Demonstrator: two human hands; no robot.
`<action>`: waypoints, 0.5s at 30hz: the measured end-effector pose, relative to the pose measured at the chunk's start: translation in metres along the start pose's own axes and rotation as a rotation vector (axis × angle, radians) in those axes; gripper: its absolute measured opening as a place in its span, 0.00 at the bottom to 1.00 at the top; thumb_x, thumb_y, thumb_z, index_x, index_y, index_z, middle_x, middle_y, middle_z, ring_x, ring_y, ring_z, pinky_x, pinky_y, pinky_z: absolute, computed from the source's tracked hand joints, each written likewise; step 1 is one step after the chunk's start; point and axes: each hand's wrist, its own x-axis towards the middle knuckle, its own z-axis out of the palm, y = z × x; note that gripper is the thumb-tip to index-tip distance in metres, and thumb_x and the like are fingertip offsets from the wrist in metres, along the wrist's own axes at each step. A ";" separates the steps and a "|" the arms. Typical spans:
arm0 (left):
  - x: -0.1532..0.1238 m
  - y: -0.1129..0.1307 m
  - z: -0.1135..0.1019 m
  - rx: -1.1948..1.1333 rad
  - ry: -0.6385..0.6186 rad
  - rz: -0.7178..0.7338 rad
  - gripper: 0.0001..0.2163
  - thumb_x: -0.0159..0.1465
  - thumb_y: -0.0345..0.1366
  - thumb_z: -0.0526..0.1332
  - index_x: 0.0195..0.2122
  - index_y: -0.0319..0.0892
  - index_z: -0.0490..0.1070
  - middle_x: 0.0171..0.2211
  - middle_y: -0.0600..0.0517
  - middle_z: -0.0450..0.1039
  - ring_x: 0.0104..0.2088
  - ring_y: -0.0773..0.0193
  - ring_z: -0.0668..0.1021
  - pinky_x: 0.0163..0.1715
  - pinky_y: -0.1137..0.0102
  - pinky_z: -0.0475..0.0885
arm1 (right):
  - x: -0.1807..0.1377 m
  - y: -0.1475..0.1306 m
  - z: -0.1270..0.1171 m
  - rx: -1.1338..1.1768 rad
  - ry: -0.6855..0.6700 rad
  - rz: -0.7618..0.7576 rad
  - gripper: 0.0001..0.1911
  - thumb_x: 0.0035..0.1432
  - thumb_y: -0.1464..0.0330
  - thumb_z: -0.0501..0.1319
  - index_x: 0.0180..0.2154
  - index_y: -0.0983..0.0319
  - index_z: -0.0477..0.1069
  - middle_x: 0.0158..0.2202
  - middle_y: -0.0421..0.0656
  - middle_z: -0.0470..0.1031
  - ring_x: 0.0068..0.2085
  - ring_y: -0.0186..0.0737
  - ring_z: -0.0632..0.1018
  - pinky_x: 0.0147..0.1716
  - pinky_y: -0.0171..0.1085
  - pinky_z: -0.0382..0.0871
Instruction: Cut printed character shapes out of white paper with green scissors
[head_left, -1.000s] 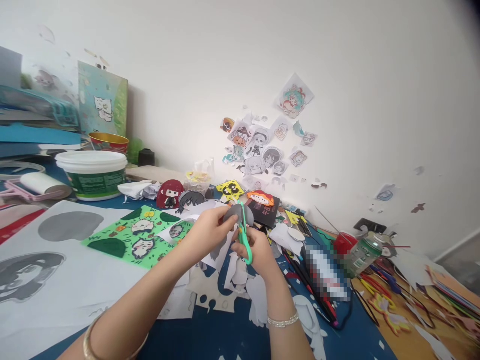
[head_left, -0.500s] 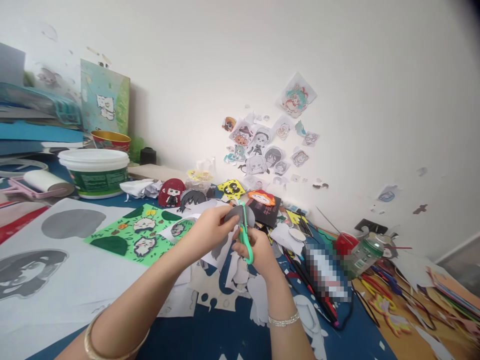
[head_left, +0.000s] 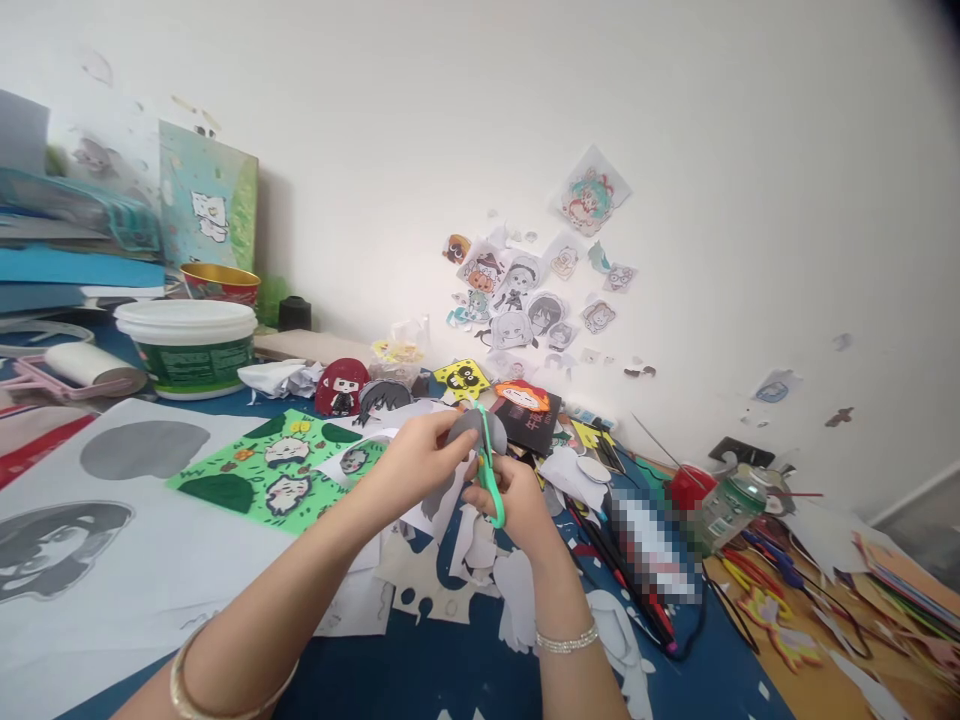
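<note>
Near the middle of the table, my left hand (head_left: 435, 446) pinches a grey-shaded paper cutout (head_left: 464, 432). My right hand (head_left: 513, 497) grips the handles of green scissors (head_left: 493, 490), whose blades point away from me and lie across the paper. Part of the cutout is hidden behind my left fingers. Below my hands lie white paper scraps (head_left: 474, 540) and a cut sheet with holes (head_left: 427, 590). To the left is a green sheet with drawn animals (head_left: 262, 470), beside a large white sheet (head_left: 172, 560) bearing grey drawings.
A white-and-green tub (head_left: 187, 345) stands at the left, near a lint roller (head_left: 94, 368). Pens (head_left: 630, 580), a glass jar (head_left: 735, 505) and a red cup (head_left: 690, 487) are at the right. Paper drawings (head_left: 517, 290) are stuck on the wall behind.
The paper and scissors have shifted slightly, with the blades at a somewhat different angle over the cutout. Both hands stay in nearly the same place. The whole view has drifted a little.
</note>
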 end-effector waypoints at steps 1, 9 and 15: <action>0.000 0.000 0.000 0.001 0.031 0.013 0.12 0.57 0.41 0.50 0.21 0.42 0.61 0.18 0.57 0.56 0.20 0.68 0.62 0.20 0.73 0.56 | 0.000 0.000 0.000 0.006 0.001 0.002 0.16 0.38 0.61 0.67 0.27 0.63 0.66 0.19 0.35 0.60 0.21 0.29 0.60 0.20 0.31 0.57; 0.003 -0.005 0.002 -0.147 -0.148 -0.041 0.11 0.56 0.41 0.52 0.22 0.40 0.66 0.19 0.56 0.61 0.21 0.68 0.64 0.20 0.74 0.58 | 0.001 0.007 -0.003 0.037 0.004 -0.042 0.22 0.42 0.55 0.64 0.34 0.65 0.67 0.19 0.36 0.59 0.22 0.32 0.62 0.21 0.32 0.57; 0.003 -0.003 0.003 -0.064 -0.017 0.010 0.11 0.57 0.41 0.51 0.22 0.42 0.61 0.19 0.58 0.57 0.22 0.69 0.62 0.22 0.74 0.58 | 0.000 0.004 -0.003 0.077 -0.055 -0.053 0.18 0.42 0.57 0.65 0.28 0.64 0.65 0.19 0.35 0.58 0.22 0.30 0.60 0.20 0.30 0.56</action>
